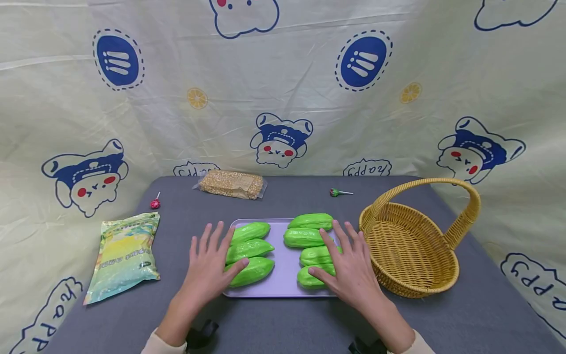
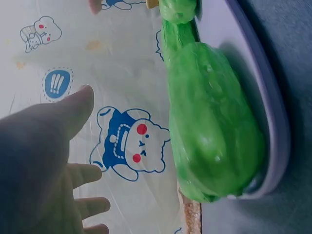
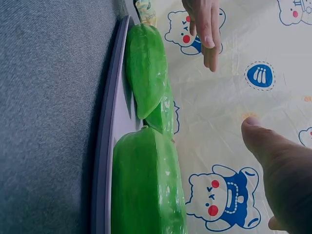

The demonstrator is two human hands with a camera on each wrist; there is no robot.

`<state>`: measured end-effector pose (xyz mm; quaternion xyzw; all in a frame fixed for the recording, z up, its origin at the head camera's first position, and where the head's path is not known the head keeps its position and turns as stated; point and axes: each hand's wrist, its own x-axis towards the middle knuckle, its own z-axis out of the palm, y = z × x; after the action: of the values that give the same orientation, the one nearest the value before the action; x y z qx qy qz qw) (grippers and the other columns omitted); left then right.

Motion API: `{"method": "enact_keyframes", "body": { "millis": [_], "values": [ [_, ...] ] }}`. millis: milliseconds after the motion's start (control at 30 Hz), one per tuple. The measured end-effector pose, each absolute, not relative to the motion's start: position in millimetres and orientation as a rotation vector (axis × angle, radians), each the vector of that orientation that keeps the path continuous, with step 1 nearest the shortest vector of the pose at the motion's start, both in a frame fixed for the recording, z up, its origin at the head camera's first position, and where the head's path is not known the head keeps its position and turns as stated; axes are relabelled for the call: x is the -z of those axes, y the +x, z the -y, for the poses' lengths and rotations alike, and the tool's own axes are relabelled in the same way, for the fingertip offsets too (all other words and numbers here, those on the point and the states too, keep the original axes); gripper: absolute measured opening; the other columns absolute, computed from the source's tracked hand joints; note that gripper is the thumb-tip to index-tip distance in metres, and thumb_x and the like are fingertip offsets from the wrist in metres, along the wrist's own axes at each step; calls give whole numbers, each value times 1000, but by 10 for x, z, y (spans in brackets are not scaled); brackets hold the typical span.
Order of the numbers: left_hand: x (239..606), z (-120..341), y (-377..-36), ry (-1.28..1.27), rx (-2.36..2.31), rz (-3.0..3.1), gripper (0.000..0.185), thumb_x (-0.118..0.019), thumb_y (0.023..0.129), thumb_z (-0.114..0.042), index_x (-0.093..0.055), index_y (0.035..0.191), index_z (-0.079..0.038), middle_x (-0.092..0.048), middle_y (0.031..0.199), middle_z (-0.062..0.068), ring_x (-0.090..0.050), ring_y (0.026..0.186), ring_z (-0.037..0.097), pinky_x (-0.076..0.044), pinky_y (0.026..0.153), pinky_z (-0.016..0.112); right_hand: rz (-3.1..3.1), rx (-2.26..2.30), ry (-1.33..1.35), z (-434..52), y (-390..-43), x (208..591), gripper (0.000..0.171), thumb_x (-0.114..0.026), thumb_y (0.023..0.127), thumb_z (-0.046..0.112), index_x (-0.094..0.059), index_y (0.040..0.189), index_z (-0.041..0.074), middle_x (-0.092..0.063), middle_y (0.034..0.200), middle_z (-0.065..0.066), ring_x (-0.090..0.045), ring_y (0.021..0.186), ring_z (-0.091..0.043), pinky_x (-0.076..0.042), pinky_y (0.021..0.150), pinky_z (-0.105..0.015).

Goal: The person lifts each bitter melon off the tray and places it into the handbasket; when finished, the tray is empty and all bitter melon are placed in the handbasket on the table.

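Observation:
A lilac tray point(image 1: 283, 278) lies at the middle of the table, bearing glossy green, ridged, elongated fruits whose exact kind I cannot tell. Three fruits point(image 1: 254, 272) are stacked front to back on its left side, and several more fruits point(image 1: 302, 238) line the right side. My left hand point(image 1: 209, 268) hovers with spread fingers by the left row; the left wrist view has its thumb point(image 2: 73, 107) apart from the nearest fruit point(image 2: 214, 126). Over the right row's outer ends is my right hand point(image 1: 351, 268), fingers spread, holding nothing. In the right wrist view its thumb point(image 3: 273, 146) is clear of the fruit point(image 3: 146, 185).
To the tray's right stands a wicker basket point(image 1: 411, 275) with a tall handle. A colourful bag point(image 1: 126, 260) lies at left, below a red lollipop point(image 1: 155, 203). Toward the back are a clear packet of grains point(image 1: 230, 184) and a green lollipop point(image 1: 334, 192). A printed curtain point(image 1: 283, 73) hangs behind.

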<state>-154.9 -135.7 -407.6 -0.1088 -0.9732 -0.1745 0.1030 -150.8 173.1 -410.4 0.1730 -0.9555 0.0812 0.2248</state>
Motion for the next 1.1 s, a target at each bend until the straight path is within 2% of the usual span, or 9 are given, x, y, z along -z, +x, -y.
{"method": "enact_keyframes", "body": {
  "millis": [333,767,1100],
  "values": [
    [4134,1495,-1525,-338,638,2846,74,-59,88,-49,-32,147,-13,-25,154,18,-16,143,40,-14,108,64,2496,-309,584,-1849,-1502,4175,78,-51,82,69,-48,136,13,-43,143,-18,-33,134,-39,-21,107,-60],
    [4278,1695,-1503,-435,800,2769,67,-67,85,-38,-42,141,-10,-35,149,18,-25,138,41,-22,101,66,2435,-366,672,-1946,-1466,4242,71,-56,82,63,-53,131,11,-50,134,-17,-42,123,-37,-31,98,-58],
    [4361,1820,-1436,-513,934,2792,63,-70,82,-36,-49,135,-8,-46,143,15,-34,133,40,-27,96,66,2434,-415,706,-2017,-1453,4312,68,-61,81,59,-55,127,9,-54,129,-15,-45,116,-33,-30,96,-53]
  ]
}}
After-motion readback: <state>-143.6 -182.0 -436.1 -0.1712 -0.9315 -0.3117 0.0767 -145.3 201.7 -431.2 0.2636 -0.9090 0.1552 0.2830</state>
